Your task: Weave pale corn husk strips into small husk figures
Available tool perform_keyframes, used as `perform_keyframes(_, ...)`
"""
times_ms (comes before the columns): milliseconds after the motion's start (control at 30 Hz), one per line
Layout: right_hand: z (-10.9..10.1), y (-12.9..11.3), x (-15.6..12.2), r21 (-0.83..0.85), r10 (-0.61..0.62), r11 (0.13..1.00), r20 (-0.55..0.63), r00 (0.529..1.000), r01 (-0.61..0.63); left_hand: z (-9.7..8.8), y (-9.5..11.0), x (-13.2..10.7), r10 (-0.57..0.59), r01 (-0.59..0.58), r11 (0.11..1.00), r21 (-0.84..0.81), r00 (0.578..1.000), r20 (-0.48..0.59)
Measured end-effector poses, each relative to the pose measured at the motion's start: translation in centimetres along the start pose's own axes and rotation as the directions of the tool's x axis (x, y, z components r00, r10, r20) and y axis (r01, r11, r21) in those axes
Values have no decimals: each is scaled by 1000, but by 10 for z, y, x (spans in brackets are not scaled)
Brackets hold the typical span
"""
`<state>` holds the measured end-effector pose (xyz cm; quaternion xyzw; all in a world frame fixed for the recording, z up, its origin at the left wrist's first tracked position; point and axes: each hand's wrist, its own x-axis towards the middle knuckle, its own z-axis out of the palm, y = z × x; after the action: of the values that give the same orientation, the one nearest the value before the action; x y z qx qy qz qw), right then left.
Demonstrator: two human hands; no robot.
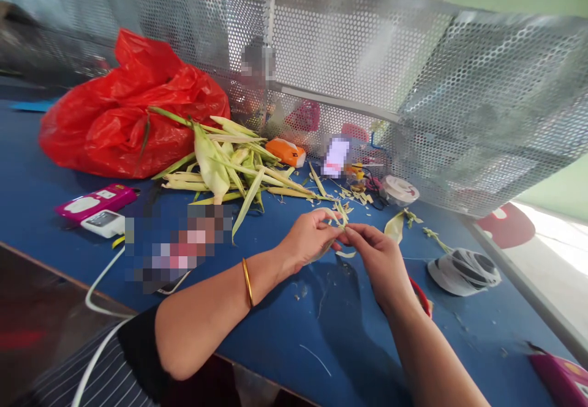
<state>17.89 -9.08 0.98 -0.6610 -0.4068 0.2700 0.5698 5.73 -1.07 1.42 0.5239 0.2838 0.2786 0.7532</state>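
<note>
Over the middle of the blue table, my left hand (315,235) is closed in a pinch on a small bundle of pale green corn husk strips (340,212). My right hand (380,263) meets it from the right, its thumb and fingertips pinched at the base of the same bundle. The fingers partly hide how the strips are joined. A thin thread seems to run from near my right hand toward a wrapped spool (463,272). Just behind my right wrist, a red curved item (421,298) is mostly covered.
A heap of corn husks (214,168) lies by a red plastic bag (133,119). Behind are an orange tissue pack (282,151), a lit phone (336,157), husk scraps (361,195) and a white roll (399,190). Left sit a purple box (94,203) and a cabled white device (105,223).
</note>
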Motion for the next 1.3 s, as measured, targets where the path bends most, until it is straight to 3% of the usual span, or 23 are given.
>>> perform_keyframes(167, -2, 6, 4, 3, -21, 1000, -49, 999, 21, 0, -5, 0, 96, -93, 973, 211, 995, -4)
perform_keyframes(233, -7, 9, 6, -77, -79, 994, -102, 992, 71, -3, -4, 0, 224, -177, 911, 373, 971, -86)
perform_keyframes(300, -12, 10, 8, -152, -134, 982, -134, 982, 113, -6, -2, 0, 424, -268, 807, 526, 883, -200)
perform_keyframes(367, -17, 9, 8, -182, -158, 974, -124, 980, 134, -11, 1, 1, 592, -337, 690, 641, 772, -231)
perform_keyframes(400, -19, 8, 8, -186, -161, 972, -97, 982, 141, -13, 2, 1, 631, -364, 640, 677, 751, -193)
perform_keyframes(433, -20, 6, 8, -188, -166, 970, -61, 984, 152, -15, 3, 2, 634, -388, 613, 688, 761, -136)
perform_keyframes(500, -22, 1, 7, -189, -177, 966, 25, 984, 178, -17, 4, 3, 542, -407, 643, 649, 840, -11)
perform_keyframes(567, -23, -2, 6, -197, -187, 959, 98, 977, 203, -16, 3, 4, 403, -366, 739, 566, 913, 63)
perform_keyframes(733, -23, -2, 8, -185, -196, 958, 140, 971, 220, -8, 2, 2, 239, -222, 906, 360, 971, -2)
perform_keyframes(800, -22, -1, 8, -169, -199, 961, 123, 972, 218, -6, 3, 0, 116, -109, 967, 231, 993, -18)
perform_keyframes(900, -20, -1, 6, -176, -217, 954, 144, 965, 241, -6, 4, -2, -61, 51, 989, 138, 995, 76)
perform_keyframes(967, -19, -2, 5, -189, -229, 948, 158, 960, 257, -6, 3, -3, -100, 82, 987, 139, 986, 133)
perform_keyframes(1133, -22, -4, 6, -221, -195, 950, 138, 971, 222, -8, 2, -2, -71, 67, 992, 107, 997, 35)
perform_keyframes(1300, -22, -4, 6, -258, -203, 938, 140, 969, 233, -7, 8, -3, -230, 231, 973, -1, 970, 74)
